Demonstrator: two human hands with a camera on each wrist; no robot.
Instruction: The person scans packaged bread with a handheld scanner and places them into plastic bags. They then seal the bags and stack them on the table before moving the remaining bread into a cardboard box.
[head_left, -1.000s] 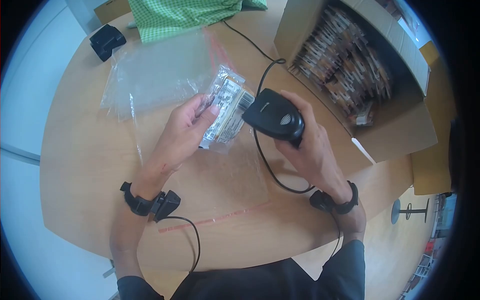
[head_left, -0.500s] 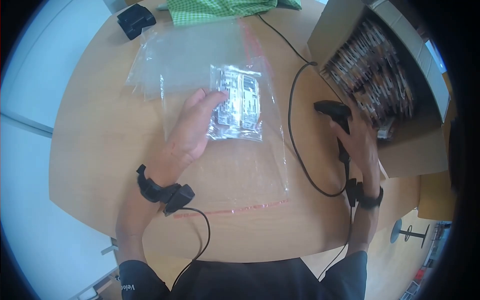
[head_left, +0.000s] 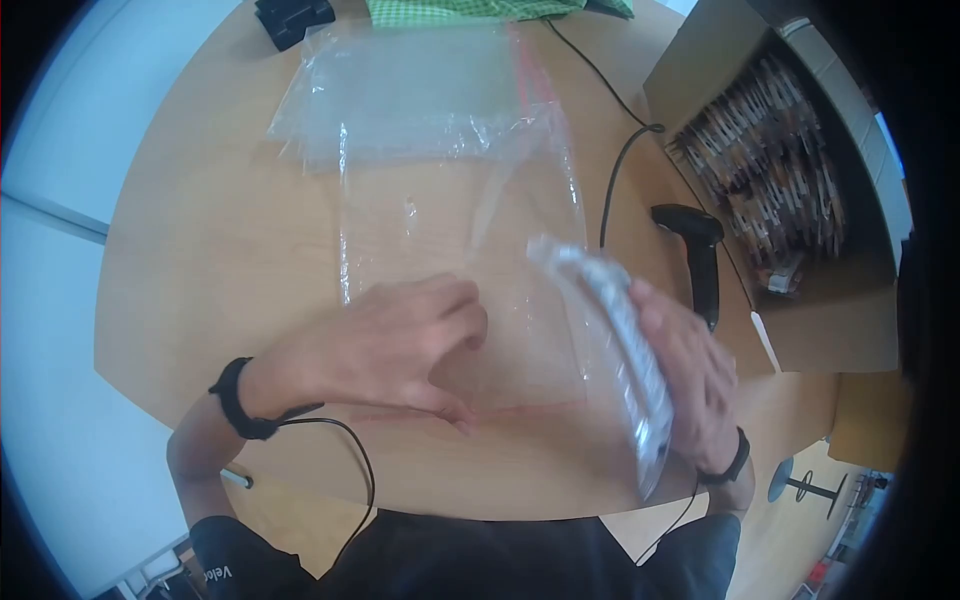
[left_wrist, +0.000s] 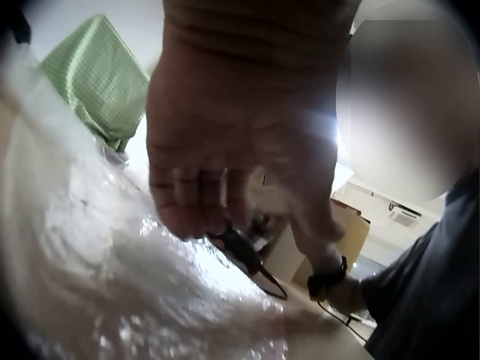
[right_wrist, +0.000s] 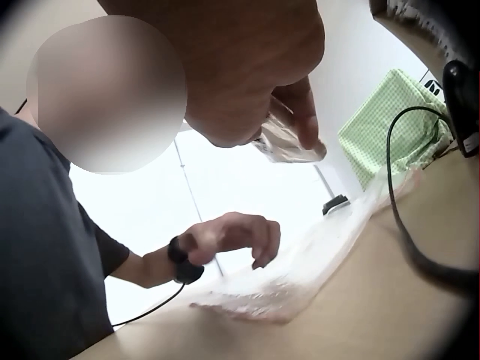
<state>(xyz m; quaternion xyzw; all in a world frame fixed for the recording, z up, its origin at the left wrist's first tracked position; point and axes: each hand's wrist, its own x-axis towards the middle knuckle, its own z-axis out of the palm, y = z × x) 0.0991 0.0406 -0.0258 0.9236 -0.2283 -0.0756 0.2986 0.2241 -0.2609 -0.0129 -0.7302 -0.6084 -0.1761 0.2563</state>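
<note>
Packet: one, clear-wrapped and shiny (head_left: 618, 345), tilted up on its side over the right part of the desk's (head_left: 190, 270) near edge; blurred, its print unreadable; whether it touches the desk cannot be told.
Right hand: fingers (head_left: 685, 350) bent against the packet, gripping it; the right hand (head_left: 695, 380) stands between the packet and the desk's right side.
Left hand: nothing held; fingers loosely bent, thumb well apart from them; the left hand (head_left: 400, 345) is over the near part of the spread bag, contact with it unclear.
Spread bag: clear plastic (head_left: 430, 220), flat at the middle of the desk, its red strip (head_left: 530, 410) lying toward the near edge.
Bag stack: several clear bags (head_left: 410, 90), overlapping, toward the far edge; red strips at their right side.
Scanner: black, handheld (head_left: 704, 265), lying on the desk toward the right edge, just beside the carton; in neither of the hands.
Cable: black (right_wrist: 424, 264), running from the far edge and curving down near the scanner.
Carton: brown, open (head_left: 830, 335), at the right edge, opening turned toward the desk's near side.
Carton contents: thin packs (head_left: 770, 165) in close rows.
Cloth: green check (head_left: 460, 12), at the far edge.
Device: black, blocky (head_left: 293, 22), near the far left corner.
Wrist bands: black, one at each wrist.
</note>
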